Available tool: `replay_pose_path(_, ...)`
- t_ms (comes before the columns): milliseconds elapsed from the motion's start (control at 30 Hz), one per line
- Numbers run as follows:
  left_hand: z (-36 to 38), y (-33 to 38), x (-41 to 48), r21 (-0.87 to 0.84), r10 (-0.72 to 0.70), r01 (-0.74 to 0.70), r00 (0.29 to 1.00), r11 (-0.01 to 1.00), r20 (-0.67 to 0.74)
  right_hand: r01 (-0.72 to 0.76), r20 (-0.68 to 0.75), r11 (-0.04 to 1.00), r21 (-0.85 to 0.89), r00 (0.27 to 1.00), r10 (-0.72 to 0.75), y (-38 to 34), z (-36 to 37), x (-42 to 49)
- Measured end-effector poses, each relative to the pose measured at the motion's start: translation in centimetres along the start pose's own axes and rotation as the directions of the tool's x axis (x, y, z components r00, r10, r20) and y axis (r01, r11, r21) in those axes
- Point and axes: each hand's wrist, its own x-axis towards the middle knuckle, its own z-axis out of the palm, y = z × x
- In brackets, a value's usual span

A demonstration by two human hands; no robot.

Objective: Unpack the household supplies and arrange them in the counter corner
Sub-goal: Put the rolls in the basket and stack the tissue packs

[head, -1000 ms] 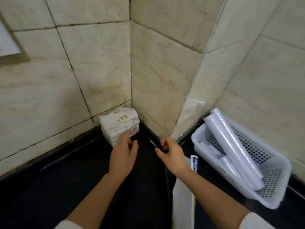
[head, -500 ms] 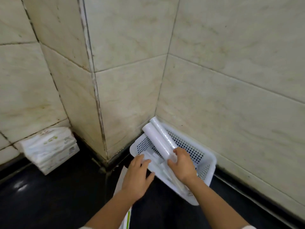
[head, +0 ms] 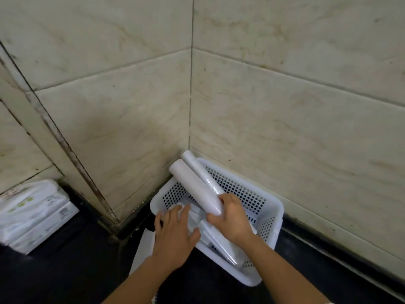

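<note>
a white perforated basket (head: pixel 266 207) sits on the dark bench (head: pixel 65 270), tucked into the corner where two tiled walls meet. two white rolls lean out of it toward that corner. the right hand (head: pixel 232 216) has its grip closed around the near end of the thicker roll (head: pixel 195 187), likely to lift it out. the thinner roll (head: pixel 199 170) lies just beside it. the left hand (head: pixel 175 233) rests flat, fingers spread, on wrapped packs (head: pixel 221 242) in the basket, probably steadying them. a stack of tissue packs (head: pixel 32 216) sits well apart at left.
</note>
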Motion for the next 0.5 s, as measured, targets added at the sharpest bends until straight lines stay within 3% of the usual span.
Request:
replay_pose_path(167,-0.3,1.2,3.3,-0.052,0.063,-0.066,0.996,0.996,-0.058,0.031,-0.035,0.982,0.185,0.999,-0.025,-0.5,-4.9,1.1)
replay_pose_path(300,-0.1,2.5,7.1,0.074,0.243,-0.243,0.970,0.967,0.008,0.034,-0.138,0.995,0.097,0.990,-0.021,-0.5,-7.4,3.2)
replay_pose_path(400,-0.3,2.7,9.2,0.164,0.306,-0.312,0.950,0.936,0.061,0.018,-0.104,1.000,0.018,0.994,-0.016,0.0,-7.0,4.3)
replay_pose_path(500,-1.2,2.9,9.9,0.262,0.379,-0.360,0.925,0.895,-0.026,0.006,-0.050,0.999,-0.045,0.999,-0.008,0.6,-5.3,4.8)
